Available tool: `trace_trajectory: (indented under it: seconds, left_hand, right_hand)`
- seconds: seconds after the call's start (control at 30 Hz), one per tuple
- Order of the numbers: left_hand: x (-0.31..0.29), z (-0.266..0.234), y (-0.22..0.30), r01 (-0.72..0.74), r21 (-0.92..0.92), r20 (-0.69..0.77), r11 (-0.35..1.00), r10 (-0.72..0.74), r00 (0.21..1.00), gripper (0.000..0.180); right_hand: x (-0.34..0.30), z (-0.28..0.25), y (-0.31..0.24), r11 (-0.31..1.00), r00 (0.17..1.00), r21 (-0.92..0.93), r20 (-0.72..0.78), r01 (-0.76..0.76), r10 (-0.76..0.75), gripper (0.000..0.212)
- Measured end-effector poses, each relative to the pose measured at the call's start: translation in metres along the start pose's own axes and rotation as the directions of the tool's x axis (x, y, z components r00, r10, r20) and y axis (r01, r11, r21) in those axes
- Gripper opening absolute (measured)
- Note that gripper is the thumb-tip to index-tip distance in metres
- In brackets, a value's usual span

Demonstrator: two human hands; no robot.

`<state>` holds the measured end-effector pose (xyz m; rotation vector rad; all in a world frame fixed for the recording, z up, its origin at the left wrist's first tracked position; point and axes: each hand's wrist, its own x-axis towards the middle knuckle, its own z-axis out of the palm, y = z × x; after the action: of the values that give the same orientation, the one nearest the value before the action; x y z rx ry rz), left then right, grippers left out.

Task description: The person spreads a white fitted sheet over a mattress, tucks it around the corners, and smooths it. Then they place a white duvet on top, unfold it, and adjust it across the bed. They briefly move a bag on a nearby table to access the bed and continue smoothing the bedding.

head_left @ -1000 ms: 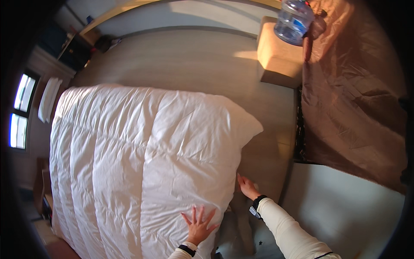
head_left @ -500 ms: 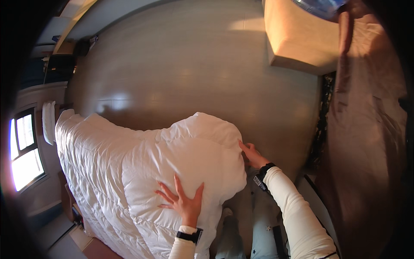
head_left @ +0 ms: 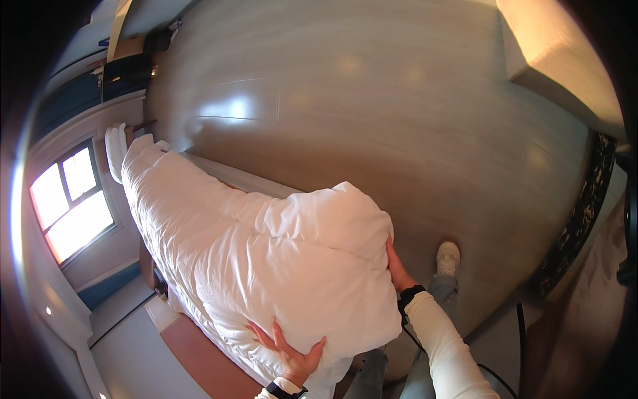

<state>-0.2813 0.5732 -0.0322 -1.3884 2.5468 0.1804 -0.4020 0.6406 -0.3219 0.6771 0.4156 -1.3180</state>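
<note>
A thick white duvet point(head_left: 299, 266) lies bunched over a bed, with its rounded near corner bulging toward me. My left hand point(head_left: 299, 362) rests on top of the duvet near its front edge, fingers spread apart. At the duvet's right edge, my right hand point(head_left: 399, 271) grips the side. One finger or the thumb lies along the fabric there, and the other fingers are hidden behind the edge. Both wrists carry dark bands below cream sleeves.
Tiled floor point(head_left: 372, 100) stretches beyond the bed, and my shoe point(head_left: 448, 256) stands on it. A pale box-shaped piece point(head_left: 565, 60) is at the far right, near a dark patterned strip point(head_left: 578, 213). A bright window point(head_left: 73, 199) is at the left, and a reddish-brown panel point(head_left: 206, 356) at the lower left.
The view has swung right and my foot has come into sight. My right hand has slid down along the duvet's edge, and the duvet's near corner looks fuller.
</note>
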Motion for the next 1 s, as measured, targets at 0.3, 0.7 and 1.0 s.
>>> trace_trajectory:
  seconds: [0.3, 0.7, 1.0]
  left_hand:
    - [-0.001, 0.0, 0.004, 0.027, 0.034, 0.02, 0.999, -0.028, 0.999, 0.109]
    - [-0.004, 0.01, -0.001, 0.058, -0.002, -0.043, 0.998, -0.058, 0.997, 0.109]
    - [-0.003, 0.012, -0.001, 0.025, 0.038, -0.058, 0.999, -0.022, 0.998, 0.11]
  right_hand:
    - [-0.005, -0.011, -0.002, 0.965, 0.974, -0.141, 0.024, -0.221, 0.226, 0.076]
    - [-0.001, 0.01, 0.014, 0.984, 0.979, -0.026, 0.095, -0.179, 0.18, 0.066]
    - [-0.015, -0.005, -0.002, 1.0, 0.998, 0.025, -0.067, 0.012, -0.011, 0.049]
